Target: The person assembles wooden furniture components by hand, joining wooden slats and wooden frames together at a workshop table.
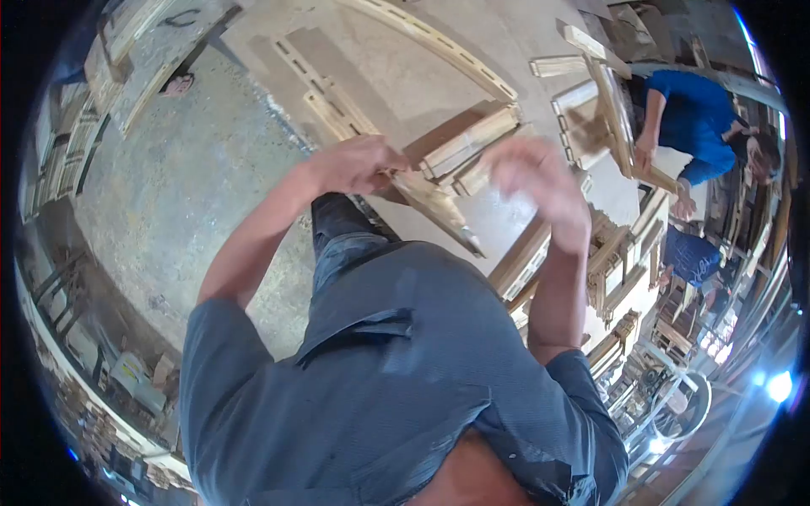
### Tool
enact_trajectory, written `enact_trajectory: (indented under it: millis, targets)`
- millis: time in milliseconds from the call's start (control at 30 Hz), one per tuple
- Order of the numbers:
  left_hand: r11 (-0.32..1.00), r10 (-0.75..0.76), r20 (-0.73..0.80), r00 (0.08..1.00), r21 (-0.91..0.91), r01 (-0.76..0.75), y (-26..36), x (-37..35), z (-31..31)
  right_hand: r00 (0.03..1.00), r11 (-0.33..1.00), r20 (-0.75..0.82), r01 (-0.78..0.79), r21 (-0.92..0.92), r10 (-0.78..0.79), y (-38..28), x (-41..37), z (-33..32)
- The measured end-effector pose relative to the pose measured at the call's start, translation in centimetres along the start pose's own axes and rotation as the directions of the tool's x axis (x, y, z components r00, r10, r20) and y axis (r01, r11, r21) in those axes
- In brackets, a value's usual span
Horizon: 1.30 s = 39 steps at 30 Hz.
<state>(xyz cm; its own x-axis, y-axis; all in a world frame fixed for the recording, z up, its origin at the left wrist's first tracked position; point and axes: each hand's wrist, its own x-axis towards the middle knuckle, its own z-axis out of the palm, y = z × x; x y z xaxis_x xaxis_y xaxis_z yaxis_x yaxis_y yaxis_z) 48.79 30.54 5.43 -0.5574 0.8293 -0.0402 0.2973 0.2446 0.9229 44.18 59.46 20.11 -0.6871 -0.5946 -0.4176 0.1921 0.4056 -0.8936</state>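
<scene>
My left hand (pixel 359 164) has its fingers closed around the near end of a short wooden piece (pixel 434 207), which slants down to the right in front of my waist. My right hand (pixel 536 177) is raised to the right of that piece, apart from it, and motion smears its fingers. Just beyond the two hands, a slotted wooden slat bundle (pixel 469 139) lies on the work table (pixel 396 80). To the left of the bundle, narrow slotted wooden strips (pixel 325 101) lie at an angle, running toward my left hand.
A long curved slotted rail (pixel 439 49) lies at the table's far side. Stacked wooden parts (pixel 612 261) stand to my right. At the right, a co-worker in a blue top (pixel 696 118) handles a wooden frame (pixel 612 114). Concrete floor (pixel 186 194) spreads to the left.
</scene>
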Motion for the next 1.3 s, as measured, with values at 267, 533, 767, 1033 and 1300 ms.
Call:
enact_trajectory:
  millis: [267, 533, 767, 1033, 1300]
  targets:
    - [0.962, -0.262, -0.610, 0.748, -0.222, 0.156, 1.9, -3.8, 3.7, 0.547, 0.849, -0.774, -0.528, -0.023, 0.320, 19.4, 4.1, -8.0]
    - [0.969, -0.247, -0.626, 0.739, -0.139, 0.205, 2.5, -3.9, 2.1, 0.532, 0.973, -0.835, -0.231, 0.017, 0.141, 17.8, 2.2, -8.6]
    - [0.989, -0.090, -0.693, 0.715, 0.025, 0.148, 2.7, 0.4, -2.0, 0.590, 0.906, -0.691, 0.226, -0.357, -0.419, 2.1, 1.4, -0.7]
    - [0.962, -0.174, -0.190, 0.966, -0.242, 0.126, -1.1, -0.9, -4.5, 0.790, 0.753, -0.297, 0.290, -0.590, -0.537, -0.5, 3.5, 5.9]
    - [0.944, -0.013, -0.187, 0.982, -0.326, -0.049, -2.5, -0.6, -4.1, 0.845, 0.688, -0.182, 0.263, -0.677, -0.503, -4.1, 3.2, 7.1]
